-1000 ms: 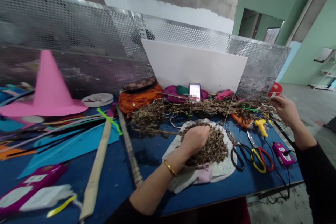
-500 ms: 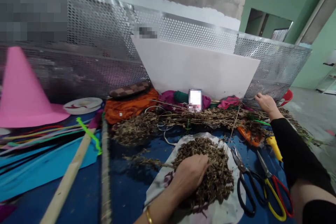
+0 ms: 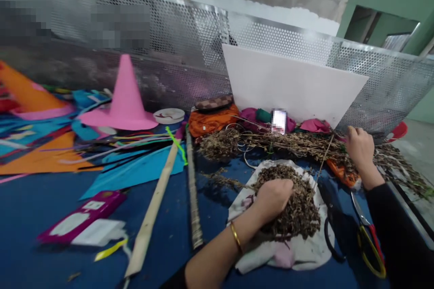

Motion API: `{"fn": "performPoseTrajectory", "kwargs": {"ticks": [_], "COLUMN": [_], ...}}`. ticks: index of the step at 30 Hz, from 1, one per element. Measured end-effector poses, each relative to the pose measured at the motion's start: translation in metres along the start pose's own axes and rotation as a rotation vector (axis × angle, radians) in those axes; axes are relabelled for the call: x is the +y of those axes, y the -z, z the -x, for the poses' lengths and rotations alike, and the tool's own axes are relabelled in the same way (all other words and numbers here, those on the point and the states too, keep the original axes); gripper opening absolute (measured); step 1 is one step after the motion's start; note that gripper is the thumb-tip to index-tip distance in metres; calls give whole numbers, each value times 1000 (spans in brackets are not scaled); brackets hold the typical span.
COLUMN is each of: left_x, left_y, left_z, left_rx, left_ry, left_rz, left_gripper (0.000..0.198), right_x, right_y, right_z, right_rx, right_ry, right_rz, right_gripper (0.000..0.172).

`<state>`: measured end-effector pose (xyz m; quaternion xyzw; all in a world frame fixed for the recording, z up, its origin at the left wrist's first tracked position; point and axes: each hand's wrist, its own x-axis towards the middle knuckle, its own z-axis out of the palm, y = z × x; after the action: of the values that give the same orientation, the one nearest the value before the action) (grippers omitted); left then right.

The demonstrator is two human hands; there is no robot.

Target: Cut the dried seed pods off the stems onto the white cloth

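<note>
My left hand (image 3: pixel 274 198), with a gold bangle at the wrist, is closed over a heap of dried leaves (image 3: pixel 301 216). A dried plant sprig (image 3: pixel 225 180) sticks out leftward from its grip. Under the heap lies a white cloth (image 3: pixel 281 257). My right hand (image 3: pixel 361 151) is raised, fingers curled, above the right part of a long bundle of dried stalks (image 3: pixel 301 142); whatever is inside it is hidden. Close to its left, a thin stem (image 3: pixel 324 160) slants up from the heap. Black-handled scissors (image 3: pixel 330 239) and red-and-yellow scissors (image 3: pixel 369 239) lie right of the cloth, partly blurred.
A white board (image 3: pixel 291 83) leans on the perforated metal screen (image 3: pixel 190 40), a lit phone (image 3: pixel 279 121) before it. Leftward are a wooden stick (image 3: pixel 154 207), a wrapped rod (image 3: pixel 193 189), a pink cone hat (image 3: pixel 125 99), blue felt (image 3: pixel 135 167) and a purple packet (image 3: pixel 84 216).
The view has turned left, bringing the orange hat and purple packet into sight. My right hand has come slightly left and down relative to the screen. My left hand stays at the heap.
</note>
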<state>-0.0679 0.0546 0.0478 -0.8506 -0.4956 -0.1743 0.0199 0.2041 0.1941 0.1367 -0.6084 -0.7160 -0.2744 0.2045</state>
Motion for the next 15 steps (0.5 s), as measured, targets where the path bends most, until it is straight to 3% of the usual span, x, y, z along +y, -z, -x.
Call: {"fn": "performPoseTrajectory", "kwargs": {"ticks": [3, 6, 10, 15], "left_x": [-2, -2, 0, 3], "left_y": [11, 22, 26, 21], "left_z": [1, 4, 5, 5], "left_rx": [32, 92, 176, 142], "left_ry": [22, 20, 34, -19], "left_rz": [29, 69, 147, 185], "left_gripper": [25, 24, 25, 33], "right_x": [-43, -89, -133, -156], "right_y": [42, 56, 37, 16], "right_z": [48, 100, 142, 156], "right_rx": [49, -133, -366, -501], "right_ry": [27, 47, -58, -277], "right_rz": [-425, -854, -1314, -1767], "right_gripper": [32, 28, 44, 53]}}
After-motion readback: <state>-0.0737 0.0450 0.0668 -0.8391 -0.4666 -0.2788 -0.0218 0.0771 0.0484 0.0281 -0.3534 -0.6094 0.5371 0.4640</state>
